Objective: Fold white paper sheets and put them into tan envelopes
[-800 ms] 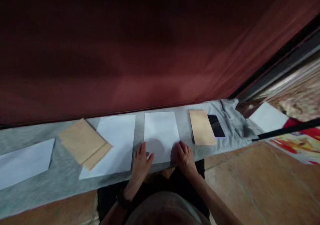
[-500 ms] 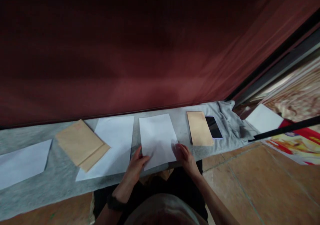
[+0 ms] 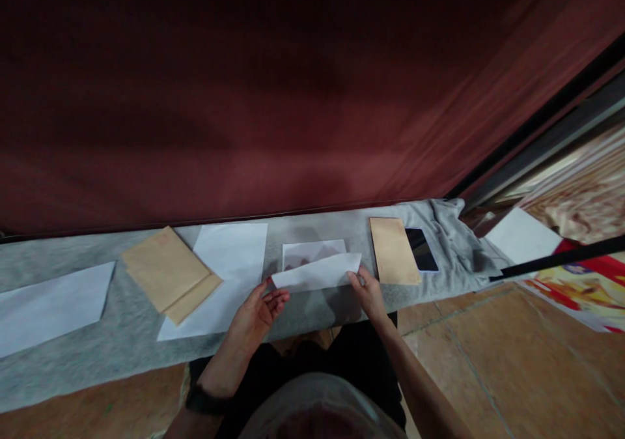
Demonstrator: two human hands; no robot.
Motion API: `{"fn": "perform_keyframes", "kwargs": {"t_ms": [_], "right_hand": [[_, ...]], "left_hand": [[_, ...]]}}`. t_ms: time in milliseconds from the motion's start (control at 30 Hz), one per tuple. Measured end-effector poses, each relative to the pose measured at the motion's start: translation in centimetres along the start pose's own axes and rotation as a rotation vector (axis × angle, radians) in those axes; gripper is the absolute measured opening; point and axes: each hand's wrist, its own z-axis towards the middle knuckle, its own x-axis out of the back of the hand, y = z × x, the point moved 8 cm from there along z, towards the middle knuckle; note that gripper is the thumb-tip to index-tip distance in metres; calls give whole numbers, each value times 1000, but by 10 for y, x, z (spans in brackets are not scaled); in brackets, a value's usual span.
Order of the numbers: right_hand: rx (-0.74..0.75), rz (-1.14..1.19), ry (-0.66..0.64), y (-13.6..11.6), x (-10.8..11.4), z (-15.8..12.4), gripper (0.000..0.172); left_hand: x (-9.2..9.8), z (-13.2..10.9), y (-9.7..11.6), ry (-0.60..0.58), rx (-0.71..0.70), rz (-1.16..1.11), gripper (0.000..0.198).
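A white sheet of paper point(image 3: 317, 272) is bent over in front of me, its near part lifted and its far part lying on the grey cloth. My left hand point(image 3: 258, 311) is at the left end of the raised part, gripping the edge, with the other fingers curled below. At the right end, my right hand point(image 3: 367, 293) pinches the paper between thumb and fingers. Left of my left hand lies a larger stack of white paper point(image 3: 234, 250), partly covered by brown envelopes point(image 3: 168, 269). More brown envelopes point(image 3: 394, 250) lie just right of my right hand.
A grey cloth point(image 3: 122, 354) covers the narrow table. Beside the right envelopes is a dark-screened phone point(image 3: 422, 250). More white paper point(image 3: 53, 309) lies at far left. A dark red panel point(image 3: 293, 133) rises behind the table. A black bar point(image 3: 561, 258) and colourful box point(image 3: 581, 289) stand right.
The near edge of the sheet has been lifted and turned away from me, so the sheet is now bent over. Both hands have risen slightly with it.
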Motion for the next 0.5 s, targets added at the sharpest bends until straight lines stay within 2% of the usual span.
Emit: {"fn": "perform_keyframes", "kwargs": {"t_ms": [33, 100, 167, 233, 367, 433, 500], "right_hand": [[-20, -33, 11, 1, -3, 7, 34], [-40, -108, 21, 2, -10, 20, 35], [-47, -184, 26, 4, -15, 27, 35], [-20, -259, 40, 4, -20, 29, 37], [100, -464, 120, -3, -24, 22, 50], [147, -500, 153, -9, -30, 18, 52], [201, -427, 141, -19, -43, 18, 51]], "left_hand": [[2, 6, 5, 2, -56, 19, 41], [8, 16, 17, 51, -252, 136, 47], [10, 24, 27, 110, -493, 354, 53], [0, 27, 29, 116, -724, 665, 50], [-42, 27, 4, 19, -1063, 1287, 47], [-62, 30, -15, 3, -1140, 1515, 51], [-81, 38, -32, -19, -1173, 1674, 54]]}}
